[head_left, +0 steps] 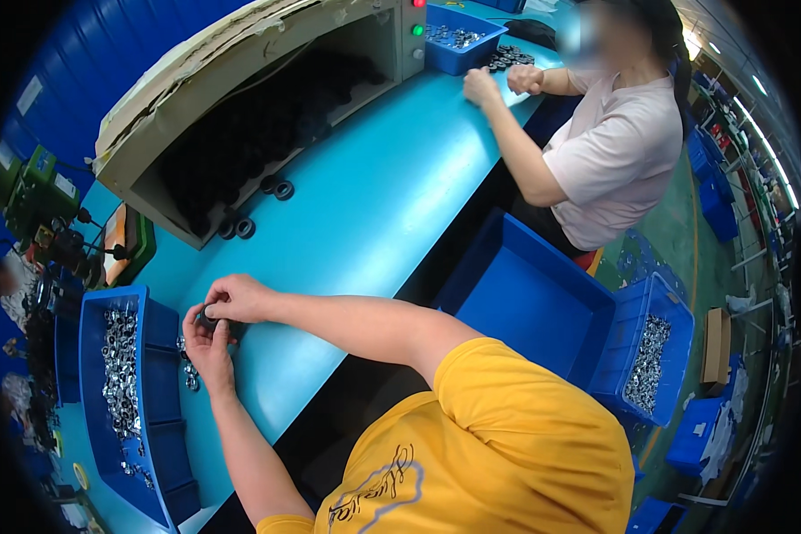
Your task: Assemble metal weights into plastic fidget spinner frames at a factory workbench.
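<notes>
Blue bin (162, 383) of metal parts (120, 365) flanks left fingers (191, 324) and right fingers (222, 310) clamped on a dark ring (208, 321).

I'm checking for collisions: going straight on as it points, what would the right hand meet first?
The right hand would likely meet the dark part first, then the left hand; depth is unclear.

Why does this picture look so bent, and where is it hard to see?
Head view: the fisheye lens curves the long blue plastic bin and leaves black corners; pale glare streaks the glossy turquoise tabletop; shadow hides detail inside the beige boxlike housing; the small dark piece between the left hand and right hand shows little detail.
</notes>
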Demonstrator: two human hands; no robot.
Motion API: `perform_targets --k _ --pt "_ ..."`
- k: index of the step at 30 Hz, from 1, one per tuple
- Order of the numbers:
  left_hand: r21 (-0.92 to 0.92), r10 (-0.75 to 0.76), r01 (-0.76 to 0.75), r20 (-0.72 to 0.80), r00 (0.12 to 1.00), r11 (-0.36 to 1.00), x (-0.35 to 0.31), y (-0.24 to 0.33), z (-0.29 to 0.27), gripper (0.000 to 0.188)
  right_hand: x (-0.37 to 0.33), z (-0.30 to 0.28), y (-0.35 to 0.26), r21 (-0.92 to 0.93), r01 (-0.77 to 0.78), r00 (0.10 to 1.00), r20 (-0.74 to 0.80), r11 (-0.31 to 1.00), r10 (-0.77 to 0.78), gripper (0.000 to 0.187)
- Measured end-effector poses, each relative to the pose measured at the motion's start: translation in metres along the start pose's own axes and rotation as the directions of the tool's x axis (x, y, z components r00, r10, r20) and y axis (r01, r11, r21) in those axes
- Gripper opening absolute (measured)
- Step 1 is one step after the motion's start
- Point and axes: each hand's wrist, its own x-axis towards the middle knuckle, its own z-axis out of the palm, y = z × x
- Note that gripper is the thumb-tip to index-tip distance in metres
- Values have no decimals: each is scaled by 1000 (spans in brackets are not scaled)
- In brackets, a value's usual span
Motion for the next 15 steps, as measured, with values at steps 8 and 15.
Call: perform_targets --k 8,15 --pt "-24 -7 7 5 1000 1000 -4 1 -1 47 -7 0 -12 -10 -59 998 16 998 59 23" --pt "-44 -17 18 24 1000 999 1 1 -1 48 -2 -3 -9 7 -52 999 0 999 52 24"
